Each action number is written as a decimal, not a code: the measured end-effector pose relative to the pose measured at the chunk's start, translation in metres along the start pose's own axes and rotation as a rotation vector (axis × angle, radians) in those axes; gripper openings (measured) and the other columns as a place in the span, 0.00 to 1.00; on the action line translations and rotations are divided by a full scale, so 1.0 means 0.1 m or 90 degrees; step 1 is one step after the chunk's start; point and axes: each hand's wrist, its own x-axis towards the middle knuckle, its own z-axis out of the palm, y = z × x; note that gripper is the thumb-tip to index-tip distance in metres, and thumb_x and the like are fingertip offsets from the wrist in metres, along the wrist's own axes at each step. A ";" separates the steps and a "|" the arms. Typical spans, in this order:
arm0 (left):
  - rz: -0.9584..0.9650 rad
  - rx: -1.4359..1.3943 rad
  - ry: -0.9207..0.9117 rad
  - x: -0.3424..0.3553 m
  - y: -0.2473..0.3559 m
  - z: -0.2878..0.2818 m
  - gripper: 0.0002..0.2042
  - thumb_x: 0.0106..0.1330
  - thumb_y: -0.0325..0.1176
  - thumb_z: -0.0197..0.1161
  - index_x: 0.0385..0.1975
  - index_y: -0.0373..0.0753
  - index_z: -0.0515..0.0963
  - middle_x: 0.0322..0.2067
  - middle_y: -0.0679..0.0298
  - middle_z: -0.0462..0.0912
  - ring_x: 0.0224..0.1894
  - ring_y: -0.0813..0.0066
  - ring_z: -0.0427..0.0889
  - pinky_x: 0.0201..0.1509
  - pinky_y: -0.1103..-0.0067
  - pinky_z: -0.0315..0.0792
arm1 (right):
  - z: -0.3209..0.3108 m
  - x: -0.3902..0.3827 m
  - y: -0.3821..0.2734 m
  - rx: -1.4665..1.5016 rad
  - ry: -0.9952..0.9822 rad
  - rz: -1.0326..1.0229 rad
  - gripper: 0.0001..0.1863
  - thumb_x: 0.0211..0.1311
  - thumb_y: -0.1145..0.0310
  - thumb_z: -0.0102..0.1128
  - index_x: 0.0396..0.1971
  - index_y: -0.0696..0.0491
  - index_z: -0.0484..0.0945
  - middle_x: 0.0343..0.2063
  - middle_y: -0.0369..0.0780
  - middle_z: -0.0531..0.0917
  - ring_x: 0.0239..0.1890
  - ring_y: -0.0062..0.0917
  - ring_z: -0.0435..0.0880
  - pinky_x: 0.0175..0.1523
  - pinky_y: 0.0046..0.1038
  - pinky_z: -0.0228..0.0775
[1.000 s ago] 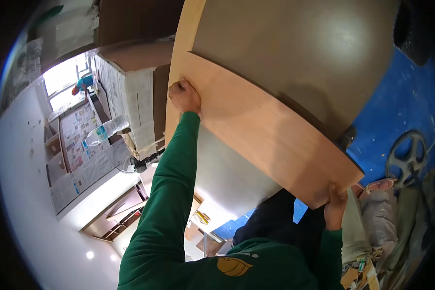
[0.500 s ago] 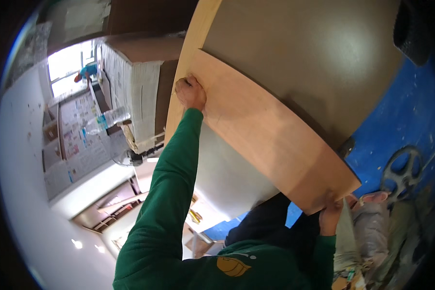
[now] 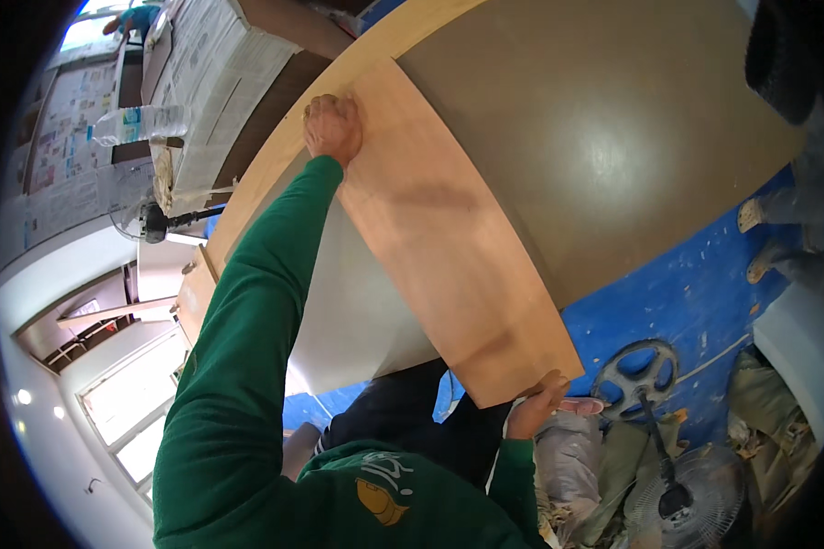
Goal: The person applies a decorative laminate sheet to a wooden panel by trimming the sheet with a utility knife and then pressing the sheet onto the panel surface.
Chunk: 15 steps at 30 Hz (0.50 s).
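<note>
A long, light-brown wooden board (image 3: 449,229) lies slantwise over a large grey-brown panel (image 3: 613,137). My left hand (image 3: 332,128) is closed at the board's far left edge, its fingers curled by a pale wood strip (image 3: 375,41) along the panel's side. At the near end, my right hand (image 3: 538,407) grips the board's right corner, with the thumb on top and the other fingers mostly hidden underneath. The board's near end overhangs the panel close to my body.
On the right, a standing fan (image 3: 677,499) with a round base (image 3: 636,380) lies near stuffed sacks (image 3: 568,457) on a blue floor covering (image 3: 687,284). A person's feet (image 3: 755,238) show at far right. Another fan (image 3: 151,222) and a plastic bottle (image 3: 142,123) are left.
My view has turned, and the surroundings have shifted. The board now points more directly toward me, its near end further left in view. Both hands keep hold of it.
</note>
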 end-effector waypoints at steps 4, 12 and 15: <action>-0.004 0.009 -0.006 0.00 0.10 -0.05 0.24 0.79 0.50 0.56 0.43 0.30 0.83 0.47 0.41 0.85 0.54 0.39 0.82 0.63 0.53 0.74 | 0.33 0.02 -0.20 -0.118 0.080 0.050 0.43 0.83 0.35 0.51 0.66 0.67 0.74 0.60 0.52 0.84 0.56 0.40 0.86 0.63 0.39 0.77; -0.009 0.005 -0.025 0.05 0.05 -0.08 0.24 0.80 0.50 0.55 0.43 0.30 0.83 0.47 0.43 0.85 0.54 0.41 0.82 0.62 0.53 0.74 | 0.33 -0.03 -0.23 -0.060 0.044 0.053 0.44 0.82 0.37 0.55 0.68 0.70 0.72 0.60 0.54 0.83 0.58 0.40 0.85 0.62 0.37 0.77; 0.004 0.006 -0.017 0.10 0.06 -0.12 0.23 0.80 0.50 0.56 0.43 0.31 0.83 0.47 0.44 0.85 0.54 0.42 0.82 0.62 0.53 0.74 | 0.09 -0.08 -0.13 -0.075 0.031 0.025 0.40 0.82 0.43 0.58 0.73 0.65 0.66 0.57 0.50 0.82 0.59 0.35 0.84 0.60 0.34 0.78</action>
